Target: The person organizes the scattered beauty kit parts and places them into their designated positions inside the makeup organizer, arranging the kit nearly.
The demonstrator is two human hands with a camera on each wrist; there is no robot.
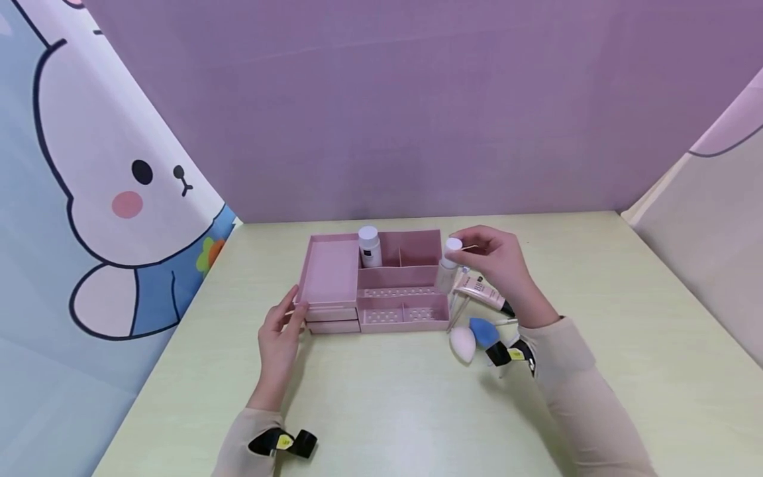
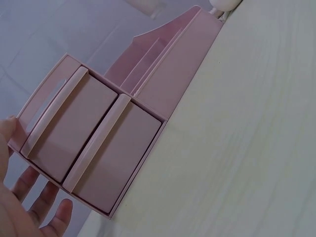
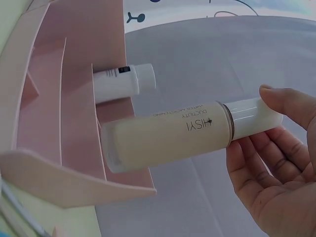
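Note:
In the head view my right hand (image 1: pixel 501 265) pinches the white cap of a frosted pump bottle (image 1: pixel 445 277) between thumb and fingers. The right wrist view shows this cosmetic bottle (image 3: pixel 168 138) with dark lettering, its base over the rear compartments of a pink desktop organizer (image 3: pixel 44 177). A small white bottle (image 1: pixel 370 250) stands upright in the organizer's back-left compartment. At the front left corner of the organizer (image 1: pixel 328 265), my left hand (image 1: pixel 280 341) holds on, thumb near the top edge and fingers along the side. Two closed drawers (image 2: pixel 69 128) face the left wrist camera.
Right of the organizer lie a pink BB cream tube (image 1: pixel 479 290), a blue makeup sponge (image 1: pixel 484 331), a pale pink sponge (image 1: pixel 463 344) and several thin sticks or brushes (image 1: pixel 457 311). A purple cloth backdrop (image 1: pixel 381 132) rises behind the table (image 1: pixel 381 397).

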